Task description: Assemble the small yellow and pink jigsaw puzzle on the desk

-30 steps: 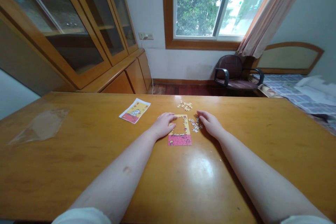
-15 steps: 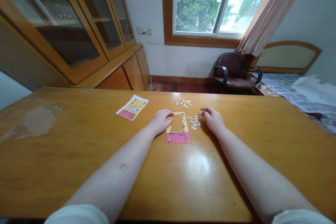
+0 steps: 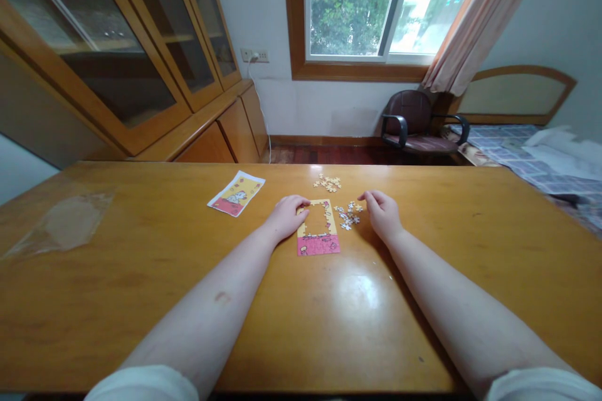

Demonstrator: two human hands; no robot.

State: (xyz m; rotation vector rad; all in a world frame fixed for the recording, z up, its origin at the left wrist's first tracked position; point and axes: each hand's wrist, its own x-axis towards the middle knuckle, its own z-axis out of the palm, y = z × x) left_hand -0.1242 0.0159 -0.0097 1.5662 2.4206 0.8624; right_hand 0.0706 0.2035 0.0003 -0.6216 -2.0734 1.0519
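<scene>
A partly assembled jigsaw puzzle (image 3: pixel 318 245), pink at the bottom with a yellow border around a bare middle, lies on the table. My left hand (image 3: pixel 286 218) rests on its left edge, fingers and thumb apart, holding nothing. Just right of the puzzle is a loose pile of whitish jigsaw pieces (image 3: pixel 348 216). My right hand (image 3: pixel 382 214) is at that pile's right side, thumb and forefinger drawn together. Whatever may be between those fingertips is too small to make out. Yellow jigsaw pieces (image 3: pixel 328 183) form another pile beyond the puzzle.
A picture sheet (image 3: pixel 236 193) in yellow and pink lies left of the puzzle. Farther left is a clear plastic bag (image 3: pixel 66 222) on the wooden table (image 3: pixel 301 326). Past the far edge stand an office chair (image 3: pixel 411 122) and a glass-fronted cabinet (image 3: pixel 207 97).
The fingers of my right hand have closed up a little beside the whitish pieces. My left hand stays on the puzzle's edge. The view has shifted slightly.
</scene>
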